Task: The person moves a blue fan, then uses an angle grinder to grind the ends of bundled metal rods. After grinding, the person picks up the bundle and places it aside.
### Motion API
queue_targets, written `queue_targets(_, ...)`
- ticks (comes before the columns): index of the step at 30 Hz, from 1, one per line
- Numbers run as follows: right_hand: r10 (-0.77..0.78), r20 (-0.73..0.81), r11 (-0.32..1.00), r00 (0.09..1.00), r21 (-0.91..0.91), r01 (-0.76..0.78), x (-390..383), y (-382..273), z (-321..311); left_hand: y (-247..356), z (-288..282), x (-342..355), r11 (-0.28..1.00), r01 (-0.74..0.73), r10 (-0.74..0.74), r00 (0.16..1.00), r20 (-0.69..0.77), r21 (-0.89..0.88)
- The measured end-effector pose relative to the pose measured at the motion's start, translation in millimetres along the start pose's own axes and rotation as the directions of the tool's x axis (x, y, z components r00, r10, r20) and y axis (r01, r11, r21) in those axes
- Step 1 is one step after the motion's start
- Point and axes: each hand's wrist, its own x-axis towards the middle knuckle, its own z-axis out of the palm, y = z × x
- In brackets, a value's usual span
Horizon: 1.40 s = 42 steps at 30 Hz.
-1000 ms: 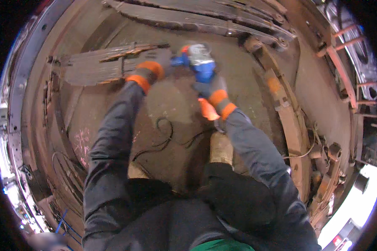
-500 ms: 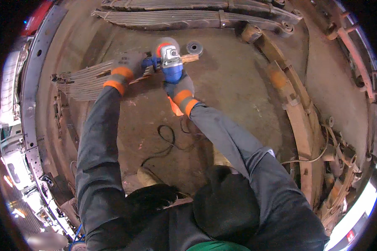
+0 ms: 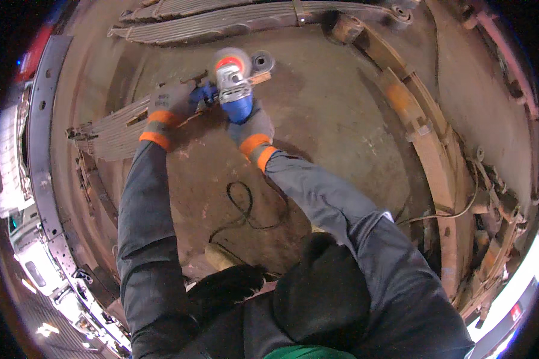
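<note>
Overall, the work area is a brown, stained floor [image 3: 335, 107] with leaf-spring packs laid about it. Largest are the far packs [image 3: 215, 29], lying side by side across the upper edge of the view. To the right, long rusty spring bars [image 3: 434, 170] run away from the person, curving toward the far packs. A further leaf-spring pack [image 3: 111, 134] lies ahead and to the left, its long axis crossing from the left side toward the centre and slanting away.

An angle grinder [image 3: 236, 105], blue and silver, is held above the right-hand end of this nearer pack. Its long axis points away from the person with a slight lean to the left, head at the far end and body toward the person. The right hand [image 3: 254, 127], gloved in grey with an orange-banded cuff, is closed around the body; its fingers are partly hidden. The left hand [image 3: 169, 103], gloved alike, is wrapped around the blue side handle [image 3: 203, 94], which projects leftward from the head.

A dark cord [image 3: 244, 209] lies looped nearer the person. The grinder's disc [image 3: 241, 58] has an orange centre and blurred rim; contact with metal cannot be determined. Just right of it sits a round spring eye [image 3: 262, 61].
</note>
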Motion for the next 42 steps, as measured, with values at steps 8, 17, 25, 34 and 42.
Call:
queue_targets(8, -0.071, 0.028, 0.986, 0.997, 0.154, 0.066, -6.4, 3.0, 49.9, -21.9, -0.9, -30.2, 0.999, 0.049, -0.051, 0.996, 0.074, 0.022)
queue_targets(17, -0.08, -0.012, 0.988, 0.997, 0.135, 0.081, 3.3, 4.4, 24.2, -6.0, -6.1, -13.4, 0.998, 0.032, -0.036, 0.994, 0.102, 0.047)
queue_targets(25, -0.053, -0.058, 0.941, 0.997, 0.332, 0.069, 6.7, 6.6, 49.4, -13.8, -8.2, -12.4, 0.996, 0.004, -0.011, 0.998, 0.067, 0.094)
queue_targets(34, -0.097, -0.107, 0.944, 0.99, 0.306, 0.126, 5.9, 33.2, 65.8, -8.8, -10.5, -10.6, 0.992, -0.03, 0.013, 0.99, 0.14, 0.123)
queue_targets(42, 0.005, -0.036, 0.809, 0.999, 0.587, 0.018, -46.8, 42.7, 52.2, 18.0, -20.3, -29.0, 0.978, -0.204, 0.196, 0.97, 0.146, 0.043)
